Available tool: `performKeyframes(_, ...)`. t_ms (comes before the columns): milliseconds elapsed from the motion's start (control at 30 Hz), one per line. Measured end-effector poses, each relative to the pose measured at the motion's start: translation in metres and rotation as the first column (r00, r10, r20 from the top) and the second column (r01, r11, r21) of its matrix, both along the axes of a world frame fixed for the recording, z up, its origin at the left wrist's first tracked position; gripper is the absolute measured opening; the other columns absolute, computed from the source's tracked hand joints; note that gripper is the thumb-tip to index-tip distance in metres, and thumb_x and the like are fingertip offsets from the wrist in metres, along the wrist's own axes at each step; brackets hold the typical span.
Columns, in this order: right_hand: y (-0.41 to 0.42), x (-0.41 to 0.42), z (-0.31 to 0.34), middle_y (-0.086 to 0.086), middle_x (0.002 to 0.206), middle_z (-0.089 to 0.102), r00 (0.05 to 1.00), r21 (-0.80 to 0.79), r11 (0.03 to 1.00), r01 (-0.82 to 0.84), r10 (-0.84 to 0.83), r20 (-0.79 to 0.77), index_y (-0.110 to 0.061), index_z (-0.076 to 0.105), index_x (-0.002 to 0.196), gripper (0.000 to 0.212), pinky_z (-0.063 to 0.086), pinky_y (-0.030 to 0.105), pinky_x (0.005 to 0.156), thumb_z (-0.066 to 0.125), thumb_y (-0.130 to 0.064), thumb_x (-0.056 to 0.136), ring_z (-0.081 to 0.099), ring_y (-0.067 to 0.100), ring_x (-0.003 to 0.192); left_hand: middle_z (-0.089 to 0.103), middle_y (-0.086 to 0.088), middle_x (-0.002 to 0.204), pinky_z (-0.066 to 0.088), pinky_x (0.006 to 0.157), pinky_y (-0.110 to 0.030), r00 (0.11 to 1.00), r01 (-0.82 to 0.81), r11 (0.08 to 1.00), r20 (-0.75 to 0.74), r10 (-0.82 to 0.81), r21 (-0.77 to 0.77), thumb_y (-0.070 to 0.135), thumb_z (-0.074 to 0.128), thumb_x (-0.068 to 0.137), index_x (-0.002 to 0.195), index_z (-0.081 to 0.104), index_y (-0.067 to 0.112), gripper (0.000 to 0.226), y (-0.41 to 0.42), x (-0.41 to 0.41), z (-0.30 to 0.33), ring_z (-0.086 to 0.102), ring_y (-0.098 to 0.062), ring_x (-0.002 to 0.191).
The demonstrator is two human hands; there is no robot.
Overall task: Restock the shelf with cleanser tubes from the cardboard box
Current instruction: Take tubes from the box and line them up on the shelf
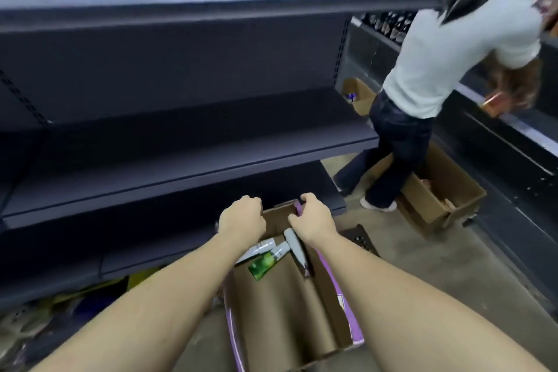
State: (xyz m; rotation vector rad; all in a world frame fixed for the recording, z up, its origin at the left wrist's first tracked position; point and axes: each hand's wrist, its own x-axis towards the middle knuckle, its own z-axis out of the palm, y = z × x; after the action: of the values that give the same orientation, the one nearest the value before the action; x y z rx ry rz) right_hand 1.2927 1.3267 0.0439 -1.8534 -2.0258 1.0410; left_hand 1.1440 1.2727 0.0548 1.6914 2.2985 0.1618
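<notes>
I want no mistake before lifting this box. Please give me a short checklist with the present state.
1. Left hand grips the cardboard box at its far rim: ok.
2. Right hand grips the same rim: ok.
3. Cleanser tubes lie inside the box: ok.
4. Middle shelf has free space: ok.
5. Other person stands clear to the right: ok.
6. Box bottom is sound: cannot tell.

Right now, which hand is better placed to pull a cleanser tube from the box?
Probably right. The right hand grips the cardboard box rim directly above the grey tube. The left hand sits at the far left corner, farther from the tubes.
</notes>
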Motion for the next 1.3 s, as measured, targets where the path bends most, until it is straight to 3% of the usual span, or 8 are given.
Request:
performKeyframes(367, 0.008, -0.009, -0.155, 0.007, 0.129, 0.061, 0.994, -0.339, 0.941, -0.016, 0.051, 0.093, -0.021, 0.045, 0.14, 0.055, 0.05, 0.034, 0.095, 0.061, -0.022, 0.087, 0.06, 0.031, 0.116, 0.054, -0.006, 0.124, 0.046, 0.091, -0.036, 0.974, -0.15, 0.93, 0.113, 0.197, -0.334, 0.023, 0.052, 0.091, 0.12, 0.06, 0.018, 0.031, 0.027, 0.002, -0.136, 0.057, -0.029, 0.114)
performKeyframes(567, 0.023, -0.019, -0.219, 0.007, 0.141, 0.045, 0.988, -0.392, 0.92, 0.019, 0.043, 0.15, -0.018, 0.038, 0.146, 0.065, 0.043, 0.036, 0.105, 0.063, -0.019, 0.085, 0.052, 0.029, 0.127, 0.057, -0.007, 0.123, 0.049, 0.092, -0.036, 0.965, -0.138, 0.902, 0.152, 0.216, -0.408, 0.021, 0.054, 0.09, 0.125, 0.06, 0.017, 0.035, 0.057, -0.007, -0.209, 0.058, -0.029, 0.114)
performKeyframes(733, 0.04, -0.023, -0.274, 0.003, 0.158, 0.019, 0.984, -0.401, 0.916, 0.021, 0.052, 0.172, -0.018, 0.02, 0.155, 0.08, 0.036, 0.039, 0.112, 0.061, -0.016, 0.086, 0.036, 0.029, 0.14, 0.06, -0.009, 0.123, 0.048, 0.091, -0.035, 0.948, -0.123, 0.897, 0.216, 0.233, -0.424, 0.015, 0.053, 0.092, 0.124, 0.06, 0.014, 0.033, 0.073, -0.001, -0.277, 0.06, -0.028, 0.112)
performKeyframes(867, 0.043, -0.024, -0.311, 0.008, 0.156, 0.023, 0.976, -0.342, 0.938, 0.061, 0.016, 0.218, -0.018, 0.014, 0.156, 0.084, 0.042, 0.041, 0.102, 0.058, -0.016, 0.085, 0.044, 0.035, 0.133, 0.063, -0.019, 0.118, 0.043, 0.092, -0.032, 0.886, -0.134, 0.905, 0.361, 0.292, -0.404, 0.008, 0.057, 0.091, 0.118, 0.063, 0.0, 0.029, 0.073, 0.011, -0.32, 0.058, -0.034, 0.113)
performKeyframes(1033, 0.044, -0.031, -0.329, 0.011, 0.14, 0.043, 0.934, -0.131, 0.979, 0.155, -0.102, 0.343, -0.017, 0.03, 0.15, 0.067, 0.049, 0.037, 0.08, 0.057, -0.025, 0.09, 0.062, 0.035, 0.107, 0.054, -0.018, 0.131, 0.036, 0.099, -0.032, 0.843, -0.288, 0.892, 0.349, 0.409, -0.348, 0.018, 0.059, 0.094, 0.129, 0.051, 0.004, 0.039, 0.072, 0.017, -0.36, 0.051, -0.032, 0.121)
performKeyframes(1167, 0.034, -0.038, -0.335, 0.01, 0.12, 0.062, 0.937, -0.17, 0.964, 0.206, -0.144, 0.319, -0.015, 0.046, 0.126, 0.035, 0.048, 0.038, 0.078, 0.048, -0.034, 0.096, 0.062, 0.033, 0.108, 0.032, -0.012, 0.154, 0.017, 0.105, -0.014, 0.647, -0.327, 0.864, 0.576, 0.5, -0.383, 0.011, 0.077, 0.082, 0.15, 0.026, 0.002, 0.086, 0.06, 0.021, -0.362, 0.029, -0.023, 0.143)
performKeyframes(1233, 0.037, -0.036, -0.332, 0.007, 0.12, 0.061, 0.934, -0.157, 0.974, 0.161, -0.099, 0.342, -0.016, 0.051, 0.119, 0.027, 0.047, 0.036, 0.077, 0.05, -0.028, 0.096, 0.062, 0.03, 0.108, 0.031, -0.013, 0.155, 0.021, 0.106, -0.019, 0.579, -0.348, 0.828, 0.594, 0.558, -0.439, 0.01, 0.081, 0.078, 0.15, 0.02, 0.001, 0.095, 0.053, 0.022, -0.365, 0.029, -0.024, 0.144)
performKeyframes(1300, 0.045, -0.031, -0.325, 0.007, 0.13, 0.051, 0.936, -0.104, 0.994, 0.025, 0.014, 0.352, -0.018, 0.053, 0.124, 0.034, 0.047, 0.035, 0.085, 0.058, -0.019, 0.09, 0.057, 0.029, 0.113, 0.026, -0.015, 0.157, 0.019, 0.11, -0.023, 0.636, -0.356, 0.81, 0.514, 0.575, -0.466, 0.018, 0.073, 0.087, 0.152, 0.014, 0.001, 0.09, 0.052, 0.022, -0.37, 0.026, -0.026, 0.145)
